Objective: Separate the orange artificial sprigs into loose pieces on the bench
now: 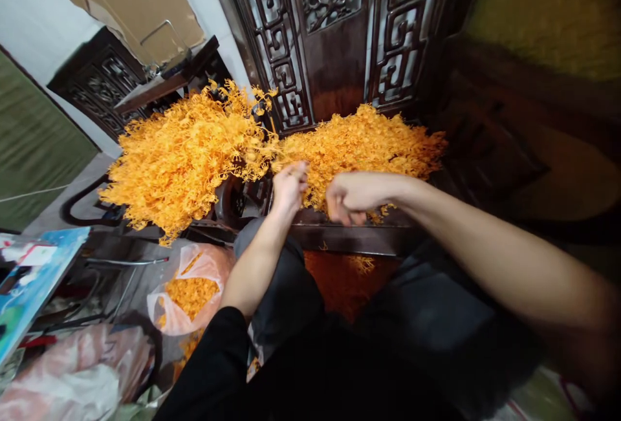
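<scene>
At centre frame, the left hand (290,188) and right hand (356,193) curl their fingers at the near edge of the orange pile (363,143), any grip hidden by blur; a light fingertip touch should best spare its thin, tangled strands.

Orange curly pieces (179,156) heaped, more piled on dark wood (349,240)

The left hand (290,187) and right hand (356,194) are bare, their fingers blurred. A black sleeve (213,356) covers the left arm up to the bare forearm, joining a plain black top (310,379) at the bottom centre of the frame. Dark blue-grey trousers (284,285) cover both legs, with soft creases; their right leg fades into shadow at lower right.
</scene>
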The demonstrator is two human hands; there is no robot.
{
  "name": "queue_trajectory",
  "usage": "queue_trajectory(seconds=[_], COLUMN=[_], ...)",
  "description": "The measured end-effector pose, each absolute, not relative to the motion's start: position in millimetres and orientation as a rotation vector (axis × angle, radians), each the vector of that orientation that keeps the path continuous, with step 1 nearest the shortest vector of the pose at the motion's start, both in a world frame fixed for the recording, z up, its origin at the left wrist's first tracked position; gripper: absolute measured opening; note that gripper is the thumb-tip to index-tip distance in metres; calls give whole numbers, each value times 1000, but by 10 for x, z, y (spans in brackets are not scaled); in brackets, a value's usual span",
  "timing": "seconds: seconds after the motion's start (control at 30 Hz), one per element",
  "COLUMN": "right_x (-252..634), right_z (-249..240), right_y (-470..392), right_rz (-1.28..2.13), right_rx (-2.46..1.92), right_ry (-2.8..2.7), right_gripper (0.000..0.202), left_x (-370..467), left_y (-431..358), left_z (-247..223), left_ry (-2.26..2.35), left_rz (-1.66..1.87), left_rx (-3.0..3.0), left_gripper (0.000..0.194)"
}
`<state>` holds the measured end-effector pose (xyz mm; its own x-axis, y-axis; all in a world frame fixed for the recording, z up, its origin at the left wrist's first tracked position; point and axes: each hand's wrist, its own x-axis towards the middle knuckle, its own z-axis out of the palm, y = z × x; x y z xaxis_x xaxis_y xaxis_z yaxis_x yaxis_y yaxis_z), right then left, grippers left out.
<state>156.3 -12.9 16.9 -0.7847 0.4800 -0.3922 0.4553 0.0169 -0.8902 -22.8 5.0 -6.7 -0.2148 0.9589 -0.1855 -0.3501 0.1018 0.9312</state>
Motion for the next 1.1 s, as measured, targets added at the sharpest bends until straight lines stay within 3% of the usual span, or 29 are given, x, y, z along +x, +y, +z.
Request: queue_trajectory(seconds=[0.07,0.1,0.17,0.27,0.37,0.6,0.77,0.87,1.0,1.1], right_x=[1568,1573,1609,1713,1740,1441,1409,1374,1260,1206], right_z=[88,33,-72,-143,-88,-111,-171,-105,-69,-85], right_y=[-131,-95,41,248,234,61,239,195,71,48], right_rz=[2118,2007,1355,350,95,378,1013,1405,1368,1350], right_rx=[-901,-933,-1184,-1401,-1300,-1049,-1084,-771,-779,-813], right_ry=[-2411,-2478,-2508,-2262,-2160,-2016,-1658,-1627,-1804,-1893], right_gripper=[19,13,6,41,44,32,24,27,54,63], left_x=[-279,-295,-296,-238,-189,-169,-153,-117,-83,-67], left_y=[114,123,92,-22,-98,-118,-126,-116,-105,-128], left_z=[-50,-49,-65,-82,-37,64,15,-33,-58,-75], left_ry=[1217,1217,1183,1095,1027,988,983,955,982,989], left_rz=[1471,1454,1367,1267,1231,1280,1346,1375,1442,1458], left_rx=[673,671,699,749,755,735,792,819,864,862], left_gripper=[19,22,29,34,28,20,23,24,17,20])
